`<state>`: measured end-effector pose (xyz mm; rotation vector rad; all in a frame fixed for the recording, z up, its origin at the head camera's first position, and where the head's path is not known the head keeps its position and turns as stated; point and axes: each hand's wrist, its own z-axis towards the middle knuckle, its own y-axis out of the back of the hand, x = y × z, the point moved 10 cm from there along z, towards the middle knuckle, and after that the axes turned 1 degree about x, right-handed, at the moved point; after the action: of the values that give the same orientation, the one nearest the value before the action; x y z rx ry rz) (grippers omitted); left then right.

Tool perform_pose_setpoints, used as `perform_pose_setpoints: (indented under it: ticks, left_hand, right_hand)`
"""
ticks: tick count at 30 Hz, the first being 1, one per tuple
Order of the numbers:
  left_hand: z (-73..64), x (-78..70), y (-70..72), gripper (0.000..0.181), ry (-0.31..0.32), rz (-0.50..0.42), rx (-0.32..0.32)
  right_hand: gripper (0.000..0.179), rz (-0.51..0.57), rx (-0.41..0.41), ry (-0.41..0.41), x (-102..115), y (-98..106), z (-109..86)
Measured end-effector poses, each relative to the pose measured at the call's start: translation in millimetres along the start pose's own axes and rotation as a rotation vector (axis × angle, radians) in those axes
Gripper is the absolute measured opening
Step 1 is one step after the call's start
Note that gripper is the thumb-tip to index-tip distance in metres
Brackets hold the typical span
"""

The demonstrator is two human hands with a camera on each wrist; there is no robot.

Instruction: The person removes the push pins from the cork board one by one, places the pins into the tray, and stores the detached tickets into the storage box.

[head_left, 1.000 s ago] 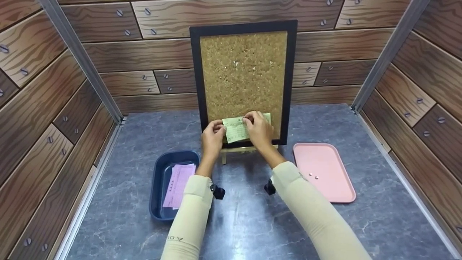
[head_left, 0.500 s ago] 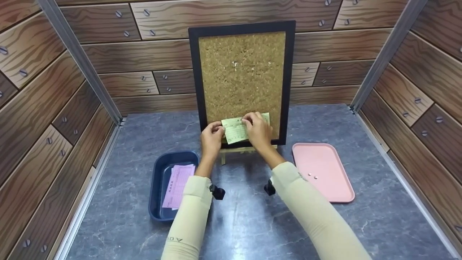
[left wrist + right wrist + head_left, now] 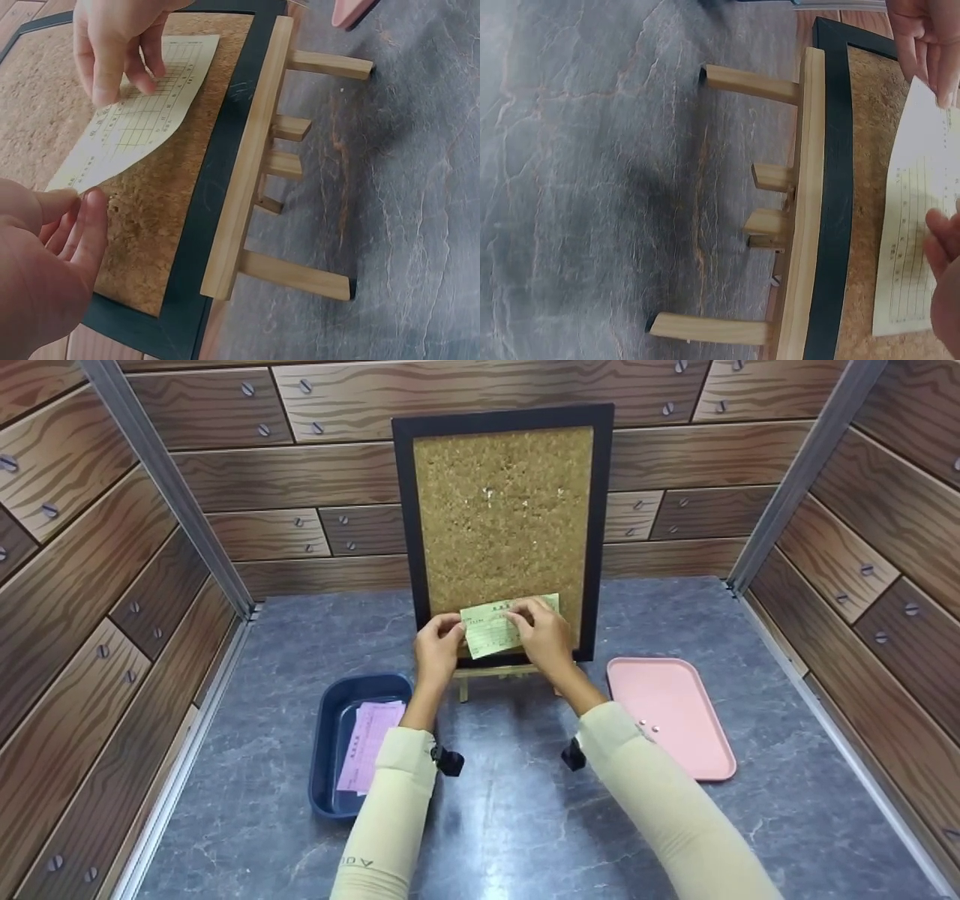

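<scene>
A pale green printed slip [image 3: 491,634] lies slightly tilted over the lower part of the black-framed corkboard [image 3: 502,525]. At its left edge, my left hand [image 3: 439,649] pinches a corner between thumb and fingertips; the left wrist view shows this left hand [image 3: 52,255] close up. My right hand [image 3: 547,637] is over the upper right part of the slip, fingers bent and fingertips right at the paper. In the left wrist view, the right hand's [image 3: 124,45] fingertips are spread apart. The slip's lower edge bows away from the cork there.
A small wooden easel [image 3: 247,172] holds the board upright. To the left, a dark blue bin [image 3: 322,757] contains purple printed slips [image 3: 367,746]. A pink tray [image 3: 679,690] on the right bears two small shiny pieces [image 3: 649,726]. Wood-patterned panels [image 3: 480,386] enclose the back and sides.
My right hand has shifted slightly right and down, uncovering more of the slip's printed top edge. The left hand keeps its pinch in nearly the same place.
</scene>
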<state>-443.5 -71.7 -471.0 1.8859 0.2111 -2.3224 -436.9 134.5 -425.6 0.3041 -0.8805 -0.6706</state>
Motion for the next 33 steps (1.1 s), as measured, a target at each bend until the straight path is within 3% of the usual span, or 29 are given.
perform_pose_setpoints:
  ticks: [7,18,26,33]
  left_hand:
    - [-6.3,-5.8,6.1,0.013,0.014,-0.067,0.014]
    - [-27.6,-18.6,29.5,0.016,-0.012,-0.175,0.002]
    - [-50.7,-28.4,63.1,0.018,-0.026,-0.224,-0.038]
    - [-72.7,-28.0,105.8,0.018,-0.025,-0.211,-0.103]
  right_hand:
    - [0.011,0.119,-0.055,0.067,5,20,-3.7]
    - [0.015,0.154,-0.128,0.033,1,63,-19.8]
    - [0.013,0.155,-0.151,-0.018,-22,101,-40.3]
    - [0.014,0.141,-0.157,-0.118,-62,130,-62.6]
